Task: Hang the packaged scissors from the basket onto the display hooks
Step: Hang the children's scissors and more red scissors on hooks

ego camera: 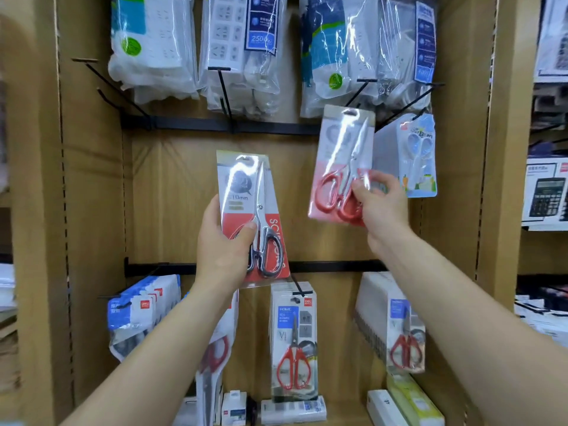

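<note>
2 packs of scissors are held up before a shop display. Landmark: the upper black rail (pixel 221 124). The right hand (pixel 379 204) pinches the red-handled pack (pixel 338 161) at its lower end, fingers clamped on it; its long axis stands nearly upright, its hang-hole at the top just under a black hook (pixel 358 90) on the rail's right side. The left hand (pixel 226 244) grips the silver-handled pack (pixel 250 216) below the rail's middle. The right pack looks nearer to hanging. No basket in view.
</note>
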Demonstrator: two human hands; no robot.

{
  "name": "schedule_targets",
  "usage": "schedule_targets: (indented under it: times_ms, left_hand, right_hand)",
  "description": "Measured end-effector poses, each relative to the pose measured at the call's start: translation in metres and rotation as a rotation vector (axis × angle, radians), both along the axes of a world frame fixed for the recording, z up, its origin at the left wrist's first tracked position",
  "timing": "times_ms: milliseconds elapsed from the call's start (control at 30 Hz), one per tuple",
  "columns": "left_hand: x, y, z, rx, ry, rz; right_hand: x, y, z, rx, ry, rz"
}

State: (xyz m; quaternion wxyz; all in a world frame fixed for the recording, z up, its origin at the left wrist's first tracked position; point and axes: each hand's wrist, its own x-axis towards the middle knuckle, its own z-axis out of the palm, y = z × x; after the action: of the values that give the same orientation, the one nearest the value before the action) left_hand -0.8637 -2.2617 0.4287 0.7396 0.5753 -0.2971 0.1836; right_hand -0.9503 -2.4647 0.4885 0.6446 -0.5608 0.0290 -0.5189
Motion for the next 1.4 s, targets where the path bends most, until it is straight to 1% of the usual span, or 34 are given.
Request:
schedule_targets:
  times_ms: [133, 233, 367, 600, 833, 967, 1100, 1133, 1167, 1200, 1267, 1333, 1367, 1400]
  left_hand:
    - [0.002, 0.003, -0.001, -0.004, 0.037, -0.035]
    - [0.003, 0.002, 0.000, -0.003, 0.057, -0.050]
    - [0.004, 0.000, 0.001, 0.009, 0.046, -0.056]
    - [0.003, -0.001, 0.000, 0.010, 0.046, -0.054]
    - [0.002, -0.001, -0.001, 0.013, 0.033, -0.043]
    - [0.000, -0.002, -0.001, 0.011, 0.017, -0.042]
    - [-0.004, -0.005, 0.001, 0.017, -0.014, -0.051]
    - [-0.004, -0.006, 0.001, 0.019, -0.019, -0.057]
    - [-0.004, -0.006, 0.001, 0.024, -0.021, -0.063]
    - [-0.004, -0.006, 0.001, 0.030, -0.020, -0.068]
    - [-0.003, -0.008, 0.000, 0.036, -0.015, -0.074]
    - [-0.005, -0.012, -0.002, 0.032, -0.008, -0.064]
    - [-0.006, -0.015, -0.002, 0.029, -0.010, -0.055]
    - [-0.007, -0.018, -0.003, 0.028, -0.011, -0.053]
  right_hand:
    - [0.007, -0.024, 0.024, -0.030, -0.007, -0.102]
    - [0.013, -0.034, 0.021, -0.072, 0.013, -0.153]
    - [0.012, -0.041, 0.011, -0.100, -0.018, -0.154]
    - [0.015, -0.046, 0.031, -0.065, -0.013, -0.227]
    - [0.022, -0.056, 0.030, -0.051, 0.037, -0.301]
    - [0.035, -0.062, 0.037, -0.160, 0.176, -0.411]
    - [0.045, -0.062, 0.034, -0.313, 0.457, -0.545]
    - [0.045, -0.056, 0.027, -0.342, 0.497, -0.563]
    - [0.043, -0.048, 0.019, -0.349, 0.493, -0.536]
    - [0.039, -0.037, 0.009, -0.340, 0.447, -0.444]
    - [0.028, -0.007, -0.016, -0.311, 0.376, -0.112]
    - [0.016, 0.024, -0.038, -0.312, 0.395, 0.215]
    - [0.013, 0.034, -0.047, -0.320, 0.389, 0.314]
    - [0.012, 0.041, -0.054, -0.322, 0.373, 0.364]
